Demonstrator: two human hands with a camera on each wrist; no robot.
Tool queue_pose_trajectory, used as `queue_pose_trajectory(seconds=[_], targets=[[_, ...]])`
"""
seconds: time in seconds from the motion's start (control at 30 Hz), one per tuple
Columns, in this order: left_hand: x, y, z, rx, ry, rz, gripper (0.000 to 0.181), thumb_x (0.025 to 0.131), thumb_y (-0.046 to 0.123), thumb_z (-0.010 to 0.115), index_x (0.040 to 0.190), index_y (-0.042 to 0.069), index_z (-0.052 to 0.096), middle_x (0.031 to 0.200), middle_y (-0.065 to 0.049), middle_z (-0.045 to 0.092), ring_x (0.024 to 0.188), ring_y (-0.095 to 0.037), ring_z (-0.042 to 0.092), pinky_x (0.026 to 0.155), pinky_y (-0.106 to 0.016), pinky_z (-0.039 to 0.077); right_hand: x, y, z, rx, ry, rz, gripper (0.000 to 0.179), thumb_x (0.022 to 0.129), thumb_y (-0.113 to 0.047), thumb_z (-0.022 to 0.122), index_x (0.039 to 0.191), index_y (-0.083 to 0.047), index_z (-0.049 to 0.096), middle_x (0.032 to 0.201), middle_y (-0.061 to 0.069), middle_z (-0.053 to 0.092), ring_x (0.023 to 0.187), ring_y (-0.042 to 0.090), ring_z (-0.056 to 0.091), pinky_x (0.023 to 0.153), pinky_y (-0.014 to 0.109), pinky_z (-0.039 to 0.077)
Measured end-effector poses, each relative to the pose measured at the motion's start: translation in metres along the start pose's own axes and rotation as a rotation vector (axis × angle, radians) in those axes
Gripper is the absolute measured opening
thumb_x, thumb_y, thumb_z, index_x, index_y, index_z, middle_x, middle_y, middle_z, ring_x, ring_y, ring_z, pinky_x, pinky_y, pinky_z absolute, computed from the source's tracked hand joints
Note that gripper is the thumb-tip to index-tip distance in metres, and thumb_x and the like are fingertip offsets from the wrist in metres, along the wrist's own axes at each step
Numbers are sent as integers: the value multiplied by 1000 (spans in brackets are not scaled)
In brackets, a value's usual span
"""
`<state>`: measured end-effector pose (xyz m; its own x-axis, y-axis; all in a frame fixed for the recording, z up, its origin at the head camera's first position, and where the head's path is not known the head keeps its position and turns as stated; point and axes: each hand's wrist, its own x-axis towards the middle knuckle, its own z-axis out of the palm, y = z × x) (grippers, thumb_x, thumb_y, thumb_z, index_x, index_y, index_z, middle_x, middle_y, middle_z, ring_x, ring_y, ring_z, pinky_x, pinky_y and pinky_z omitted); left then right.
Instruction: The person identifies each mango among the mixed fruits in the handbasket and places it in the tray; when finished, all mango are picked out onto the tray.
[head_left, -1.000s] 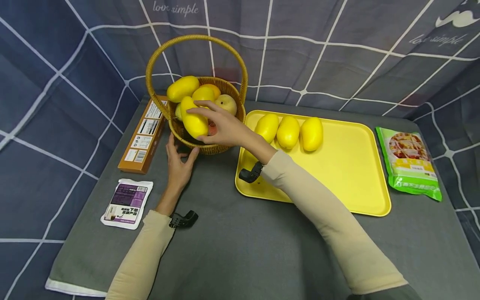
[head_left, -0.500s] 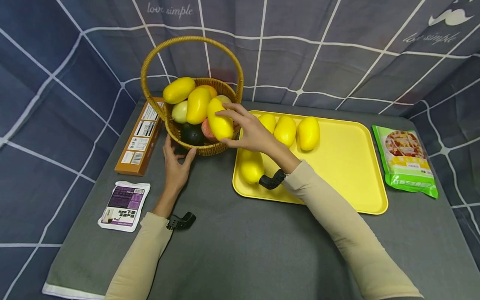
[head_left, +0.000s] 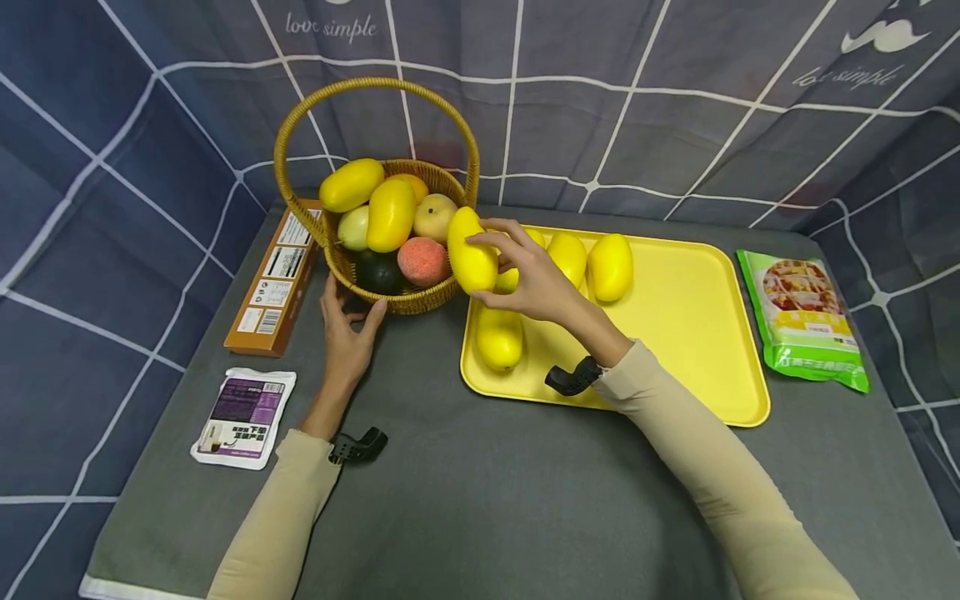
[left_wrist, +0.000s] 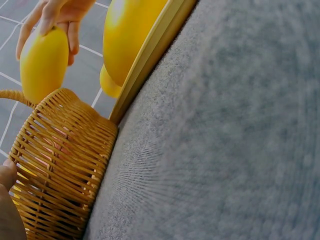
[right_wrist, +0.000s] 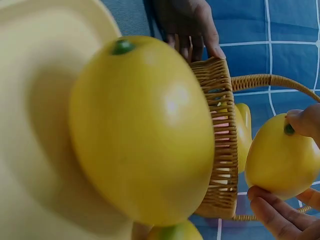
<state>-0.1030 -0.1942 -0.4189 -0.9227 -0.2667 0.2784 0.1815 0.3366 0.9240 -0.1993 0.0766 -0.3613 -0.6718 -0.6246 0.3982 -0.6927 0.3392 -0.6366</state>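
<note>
Grey cloth [head_left: 487, 492] is spreading beneath everything. At left, a pouch [head_left: 243, 418] and box [head_left: 274, 279] are lying; the left hand's [head_left: 348, 340] fingers are gripping the basket's [head_left: 401, 306] near side, the right hand's [head_left: 538, 279] are pinching a raised mango [head_left: 472, 250] beside its right rim; a tray [head_left: 667, 367] is bearing other mangoes [head_left: 611, 267].
</note>
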Motion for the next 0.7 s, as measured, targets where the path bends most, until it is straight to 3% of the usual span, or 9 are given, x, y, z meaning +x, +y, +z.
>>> queue_pose_trajectory(seconds=[0.2, 0.43, 0.7], targets=[[0, 0, 0, 17, 4, -4, 79, 95, 7, 62, 155, -3, 11, 150, -30, 23, 133, -41, 35, 93, -55, 39, -21, 2, -7, -6, 55, 11, 66, 76, -24, 84, 135, -14, 55, 147, 10, 39, 93, 17, 61, 81, 29, 55], [0, 1, 0, 5, 9, 4, 79, 95, 8, 62, 155, -3, 12, 149, -31, 23, 131, -41, 35, 93, -56, 38, -49, 4, -17, -18, 98, 29, 66, 73, -21, 86, 131, -11, 56, 146, 12, 38, 88, 20, 60, 77, 41, 55], [-2, 1, 0, -3, 5, 0, 79, 95, 7, 62, 155, -3, 12, 148, -31, 23, 130, -42, 35, 93, -56, 38, -80, 7, -20, -65, 96, 74, 68, 71, -21, 87, 131, -12, 55, 145, 12, 39, 91, 19, 58, 79, 32, 53]])
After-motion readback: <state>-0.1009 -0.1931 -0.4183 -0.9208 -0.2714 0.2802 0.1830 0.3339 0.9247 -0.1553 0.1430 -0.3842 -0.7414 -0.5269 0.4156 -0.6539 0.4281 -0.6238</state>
